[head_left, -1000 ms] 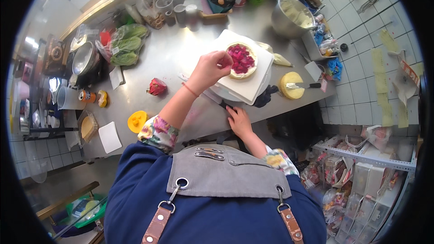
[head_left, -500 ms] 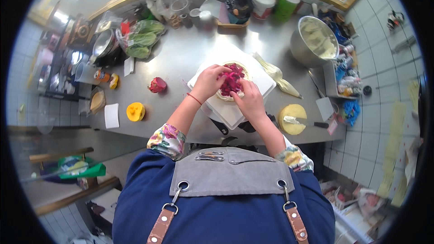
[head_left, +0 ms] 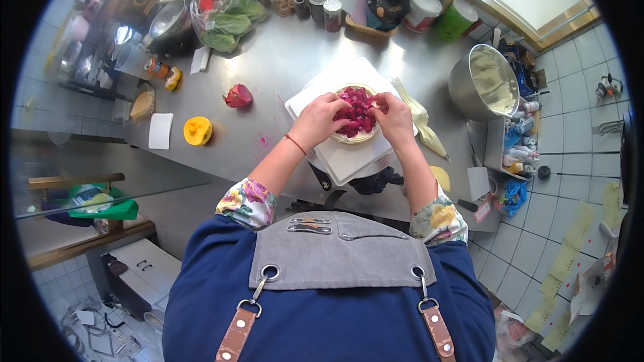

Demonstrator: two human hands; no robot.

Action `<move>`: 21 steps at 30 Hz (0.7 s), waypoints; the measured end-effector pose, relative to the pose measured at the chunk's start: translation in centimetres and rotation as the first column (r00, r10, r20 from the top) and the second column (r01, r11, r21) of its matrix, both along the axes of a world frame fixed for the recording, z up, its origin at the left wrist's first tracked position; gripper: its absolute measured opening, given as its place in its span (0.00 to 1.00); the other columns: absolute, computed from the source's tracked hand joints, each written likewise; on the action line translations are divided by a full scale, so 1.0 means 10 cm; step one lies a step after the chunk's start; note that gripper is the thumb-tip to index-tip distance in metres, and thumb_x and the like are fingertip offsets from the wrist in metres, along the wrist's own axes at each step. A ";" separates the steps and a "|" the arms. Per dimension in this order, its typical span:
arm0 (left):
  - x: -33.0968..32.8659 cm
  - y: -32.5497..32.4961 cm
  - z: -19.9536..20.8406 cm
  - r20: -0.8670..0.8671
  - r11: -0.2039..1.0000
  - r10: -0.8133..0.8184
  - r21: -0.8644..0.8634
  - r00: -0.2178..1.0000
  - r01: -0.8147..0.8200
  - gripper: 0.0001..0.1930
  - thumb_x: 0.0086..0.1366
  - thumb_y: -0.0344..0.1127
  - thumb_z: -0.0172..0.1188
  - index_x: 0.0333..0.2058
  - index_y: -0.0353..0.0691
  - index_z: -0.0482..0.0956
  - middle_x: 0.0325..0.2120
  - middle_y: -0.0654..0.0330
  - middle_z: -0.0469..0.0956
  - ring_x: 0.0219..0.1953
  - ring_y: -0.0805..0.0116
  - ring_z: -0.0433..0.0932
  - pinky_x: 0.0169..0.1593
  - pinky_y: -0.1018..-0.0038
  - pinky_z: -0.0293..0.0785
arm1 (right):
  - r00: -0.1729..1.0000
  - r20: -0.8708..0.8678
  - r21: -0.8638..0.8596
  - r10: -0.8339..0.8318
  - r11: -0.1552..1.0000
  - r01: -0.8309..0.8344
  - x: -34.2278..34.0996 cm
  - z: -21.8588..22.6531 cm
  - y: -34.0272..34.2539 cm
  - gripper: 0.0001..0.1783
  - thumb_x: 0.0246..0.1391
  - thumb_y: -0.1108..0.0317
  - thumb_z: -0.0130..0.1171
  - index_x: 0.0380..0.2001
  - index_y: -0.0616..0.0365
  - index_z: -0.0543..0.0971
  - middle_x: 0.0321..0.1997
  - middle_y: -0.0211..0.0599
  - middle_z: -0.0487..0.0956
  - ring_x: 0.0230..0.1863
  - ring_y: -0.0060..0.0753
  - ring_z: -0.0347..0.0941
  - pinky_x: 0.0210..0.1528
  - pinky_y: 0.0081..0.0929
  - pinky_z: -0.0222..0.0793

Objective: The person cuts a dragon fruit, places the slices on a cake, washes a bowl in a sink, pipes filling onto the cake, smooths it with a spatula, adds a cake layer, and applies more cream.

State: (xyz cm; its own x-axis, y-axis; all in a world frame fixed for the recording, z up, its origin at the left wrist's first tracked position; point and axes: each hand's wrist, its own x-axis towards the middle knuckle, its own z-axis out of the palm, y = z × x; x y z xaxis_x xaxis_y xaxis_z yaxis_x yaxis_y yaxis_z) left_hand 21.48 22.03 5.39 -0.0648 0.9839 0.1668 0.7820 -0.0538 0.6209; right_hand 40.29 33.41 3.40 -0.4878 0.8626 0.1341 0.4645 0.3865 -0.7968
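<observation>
A round cream-covered cake layer [head_left: 355, 137] lies on a white square board [head_left: 339, 164], with magenta dragon fruit cubes [head_left: 357, 108] heaped over its top. My left hand [head_left: 320, 121] rests at the left side of the heap, thumb and fingers apart and touching the cubes. At the right edge, my right hand [head_left: 394, 119] has its fingertips drawn together on the fruit; what they pinch is too small to make out. Right of the board lies a filled piping bag [head_left: 421, 121]. A yellow cake layer [head_left: 441, 177] is partly hidden behind my right forearm.
Left on the steel table [head_left: 268, 70] sit a dragon fruit piece [head_left: 237, 96], a cut mango [head_left: 198, 131] and a white cloth [head_left: 160, 131]. A steel bowl of cream [head_left: 484, 84] and a spatula [head_left: 477, 182] are at the right. Containers line the back, beside bagged greens [head_left: 228, 23].
My view has shifted and turned slightly. Both hands stay over the fruit; my right hand has moved from the front of the heap to its right edge. The fruit looks more spread out.
</observation>
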 end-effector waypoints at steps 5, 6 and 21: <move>0.06 -0.08 -0.04 0.013 0.994 0.001 0.112 1.000 -0.003 0.12 0.57 0.38 0.69 0.40 0.46 0.85 0.39 0.58 0.79 0.42 0.58 0.80 0.48 0.65 0.78 | 0.999 0.017 0.080 -0.038 0.996 0.037 0.06 0.08 -0.05 0.10 0.50 0.74 0.66 0.38 0.61 0.81 0.36 0.43 0.82 0.34 0.42 0.79 0.40 0.36 0.75; 0.05 -0.10 -0.06 0.009 0.994 -0.001 0.109 1.000 0.000 0.12 0.57 0.38 0.69 0.40 0.46 0.85 0.39 0.58 0.79 0.42 0.58 0.79 0.48 0.65 0.78 | 0.998 0.058 0.119 -0.030 0.993 0.023 0.08 0.11 -0.08 0.10 0.50 0.73 0.67 0.38 0.61 0.81 0.36 0.43 0.82 0.34 0.42 0.78 0.40 0.37 0.74; 0.01 -0.11 -0.18 -0.114 0.992 0.017 0.125 0.993 -0.003 0.08 0.52 0.39 0.70 0.32 0.49 0.85 0.31 0.64 0.80 0.38 0.60 0.78 0.45 0.64 0.77 | 0.922 0.273 0.315 0.272 0.881 -0.354 0.09 0.12 -0.52 0.05 0.46 0.74 0.63 0.30 0.55 0.80 0.33 0.34 0.80 0.41 0.42 0.75 0.46 0.38 0.69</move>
State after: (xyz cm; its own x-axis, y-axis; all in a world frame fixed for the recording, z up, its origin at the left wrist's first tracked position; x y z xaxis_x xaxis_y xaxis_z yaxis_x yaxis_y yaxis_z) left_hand 21.58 20.97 3.57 -0.0479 0.9545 0.2944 0.8487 -0.1165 0.5159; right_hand 41.16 28.25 4.63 -0.7757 0.5748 0.2605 0.4152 0.7758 -0.4751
